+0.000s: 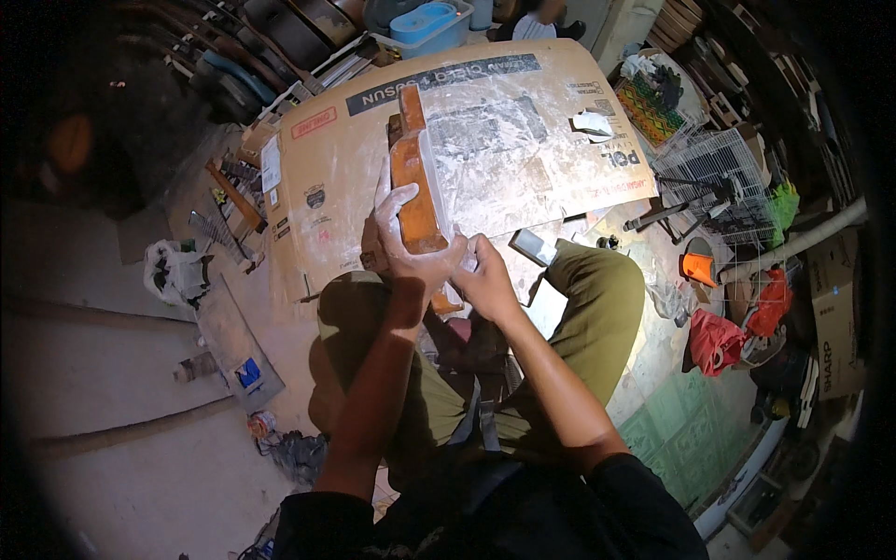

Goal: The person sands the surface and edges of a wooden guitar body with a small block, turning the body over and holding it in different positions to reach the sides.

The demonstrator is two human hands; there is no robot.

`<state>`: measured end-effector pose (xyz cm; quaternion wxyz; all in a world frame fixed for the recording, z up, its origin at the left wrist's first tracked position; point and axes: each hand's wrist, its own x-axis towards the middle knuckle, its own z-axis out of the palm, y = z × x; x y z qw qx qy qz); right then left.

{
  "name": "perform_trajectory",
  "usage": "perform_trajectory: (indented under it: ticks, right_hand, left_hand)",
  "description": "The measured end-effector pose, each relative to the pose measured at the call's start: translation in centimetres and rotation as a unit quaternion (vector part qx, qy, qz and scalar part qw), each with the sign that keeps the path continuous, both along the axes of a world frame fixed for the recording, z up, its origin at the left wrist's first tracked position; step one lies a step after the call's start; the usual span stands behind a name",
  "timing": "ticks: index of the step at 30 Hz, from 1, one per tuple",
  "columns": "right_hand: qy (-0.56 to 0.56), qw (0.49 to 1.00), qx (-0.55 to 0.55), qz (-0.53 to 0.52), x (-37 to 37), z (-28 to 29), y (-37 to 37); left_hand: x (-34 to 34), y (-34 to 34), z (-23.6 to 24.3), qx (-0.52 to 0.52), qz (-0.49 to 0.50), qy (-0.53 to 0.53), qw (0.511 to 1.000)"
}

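Note:
A waisted orange-brown wooden body (422,210), shaped like a small guitar's, stands on edge above my lap with pale dust on its right-hand face. My left hand (411,261) wraps round its near end, fingers curled over the brown side. Close against the lower right edge is my right hand (487,280), its fingers closed and thumb bent. Whatever it may pinch is hidden. Under and beyond the wood lies a dusty flattened cardboard sheet (327,159). A small dark-edged block (534,246) rests by my right knee.
A crumpled white scrap (593,123) lies on the cardboard. To the right are a wire cage (714,163), an orange-and-black object (698,266) and a red plastic bag (717,343). Leftward sit a white plastic bag (175,271) and a board (224,331). A blue tub (425,23) stands behind.

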<state>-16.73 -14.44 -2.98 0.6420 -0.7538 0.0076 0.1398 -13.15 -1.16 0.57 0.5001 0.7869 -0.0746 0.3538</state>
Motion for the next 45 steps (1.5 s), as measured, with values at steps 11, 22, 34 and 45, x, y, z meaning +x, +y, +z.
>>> perform_trajectory:
  ticks: [11,22,34,45]
  right_hand:
    - [0.035,0.997,0.063,0.003,-1.6,0.7,0.0]
    - [-0.033,0.999,0.039,0.006,-3.0,0.8,0.1]
    - [-0.068,0.997,0.015,-0.045,0.2,0.3,1.1]
    - [-0.02,0.997,0.058,-0.04,-0.7,0.4,1.1]
  left_hand:
    - [0.3,0.8,0.7,0.003,0.012,0.002,1.0]
    - [0.8,1.2,0.8,-0.028,0.003,0.015,0.999]
    - [0.8,0.9,0.8,-0.022,-0.001,0.018,1.0]
    - [1.6,1.6,1.1,-0.023,0.01,0.018,1.0]
